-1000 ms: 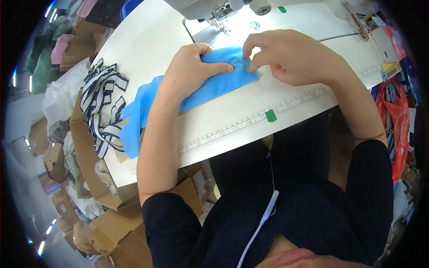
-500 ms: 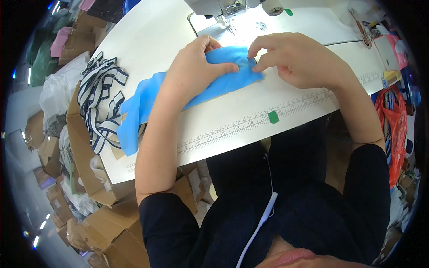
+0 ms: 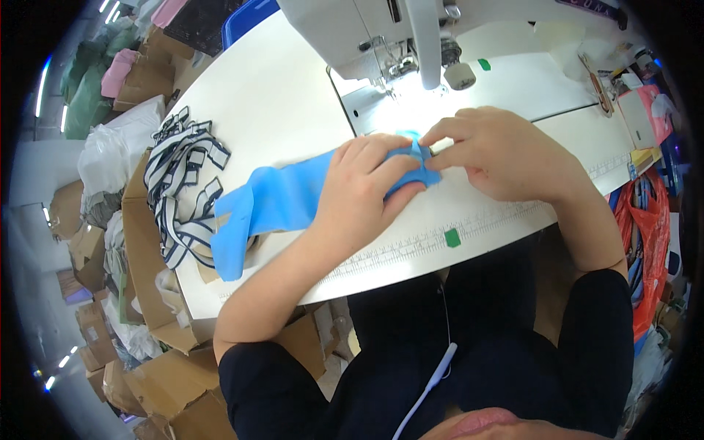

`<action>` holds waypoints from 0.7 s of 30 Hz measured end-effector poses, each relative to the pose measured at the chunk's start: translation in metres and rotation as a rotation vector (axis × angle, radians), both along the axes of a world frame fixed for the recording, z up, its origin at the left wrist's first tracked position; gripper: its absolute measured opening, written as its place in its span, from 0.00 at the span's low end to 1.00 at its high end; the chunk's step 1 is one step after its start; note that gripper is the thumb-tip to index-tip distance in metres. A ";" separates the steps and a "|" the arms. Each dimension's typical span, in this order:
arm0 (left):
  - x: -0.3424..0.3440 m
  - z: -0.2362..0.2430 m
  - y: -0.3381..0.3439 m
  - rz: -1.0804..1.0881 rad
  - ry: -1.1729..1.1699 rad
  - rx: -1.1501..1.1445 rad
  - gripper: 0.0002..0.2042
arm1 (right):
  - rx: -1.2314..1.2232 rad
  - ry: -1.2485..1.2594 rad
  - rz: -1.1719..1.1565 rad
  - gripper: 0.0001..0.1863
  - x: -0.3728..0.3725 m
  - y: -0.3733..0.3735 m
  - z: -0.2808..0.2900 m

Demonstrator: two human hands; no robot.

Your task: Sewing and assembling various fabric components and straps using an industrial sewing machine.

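A long strip of bright blue fabric (image 3: 290, 192) lies across the white table, its left end folded over and hanging loosely toward me. Near its right end, my left hand (image 3: 367, 183) grips the cloth, fingers on top and thumb along the near edge. My right hand (image 3: 506, 158) pinches the strip's right tip between thumb and index finger. The cloth is bunched into a small fold between the two hands. Just beyond them stands a sewing machine (image 3: 367, 40), its needle area brightly lit. My left hand hides part of the fabric.
Dark-and-white striped straps (image 3: 183, 172) lie heaped at the table's left. A printed ruler scale (image 3: 389, 249) and a green tape piece (image 3: 452, 238) mark the near edge. Cardboard boxes (image 3: 176, 381) stand on the left floor; a red plastic bag (image 3: 645, 249) hangs at the right.
My left hand has slid right along the strip, its fingers now over the right end. The fabric there is bunched more tightly. The view has shifted, showing more of the machine.
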State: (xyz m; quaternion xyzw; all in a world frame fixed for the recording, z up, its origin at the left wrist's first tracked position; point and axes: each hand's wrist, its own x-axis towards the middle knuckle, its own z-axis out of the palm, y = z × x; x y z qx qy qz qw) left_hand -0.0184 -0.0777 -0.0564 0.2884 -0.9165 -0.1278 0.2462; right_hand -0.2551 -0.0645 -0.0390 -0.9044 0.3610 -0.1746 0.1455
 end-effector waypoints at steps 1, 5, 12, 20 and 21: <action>0.000 0.000 0.001 0.002 0.001 -0.007 0.13 | 0.035 0.001 0.012 0.17 0.001 0.000 0.001; 0.000 0.000 -0.001 0.001 0.010 0.000 0.15 | 0.001 0.034 -0.012 0.15 0.001 0.000 0.002; 0.001 0.005 -0.003 0.026 -0.029 0.017 0.17 | 0.037 0.041 -0.015 0.15 0.004 -0.003 0.005; 0.002 0.001 -0.003 0.017 0.004 0.028 0.16 | 0.016 0.029 -0.010 0.12 0.005 -0.003 0.001; 0.002 0.001 -0.003 0.020 0.007 0.037 0.17 | 0.015 0.028 -0.010 0.12 0.005 -0.004 0.000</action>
